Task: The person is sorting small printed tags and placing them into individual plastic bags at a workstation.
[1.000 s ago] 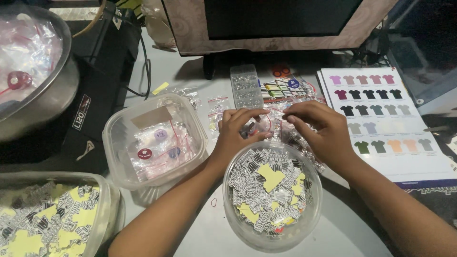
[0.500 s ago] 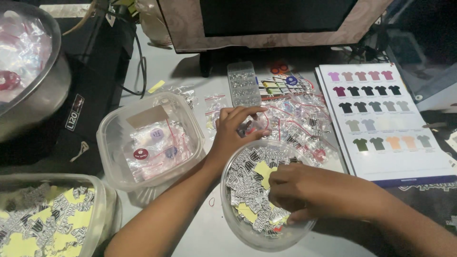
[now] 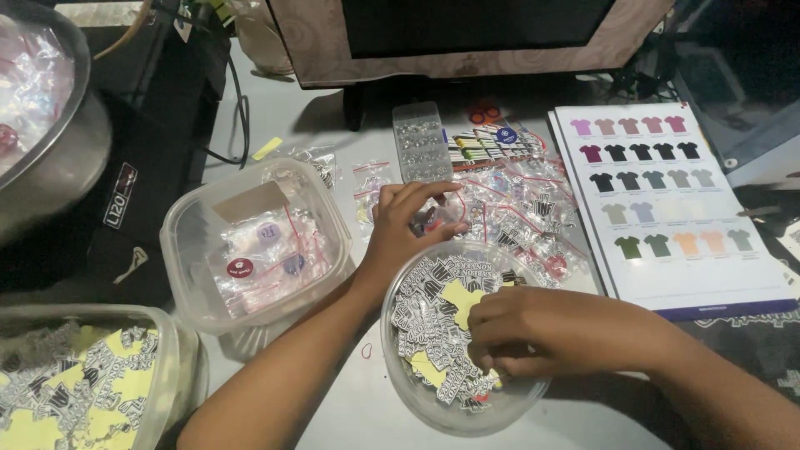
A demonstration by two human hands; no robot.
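Note:
My left hand point(image 3: 404, 225) rests at the edge of a pile of small clear zip bags point(image 3: 525, 208) and pinches one small bag between thumb and fingers. My right hand point(image 3: 533, 333) is inside a round clear bowl point(image 3: 398, 367) full of black-and-white stickers point(image 3: 425, 292) and yellow backing pieces. Its fingers curl down and pinch at a sticker near the bowl's middle. The bowl stands just in front of the bag pile.
A square clear tub point(image 3: 179, 250) with bagged round badges stands to the left. At the bottom left is another tub of stickers point(image 3: 75, 392), and a metal bowl point(image 3: 58, 142) sits at the top left. A shirt colour chart point(image 3: 667, 200) lies right. A clear compartment box point(image 3: 421, 142) and monitor point(image 3: 467, 33) stand behind.
My right hand has left the bag pile and come down into the sticker bowl. My left hand has stayed at the pile with the small bag.

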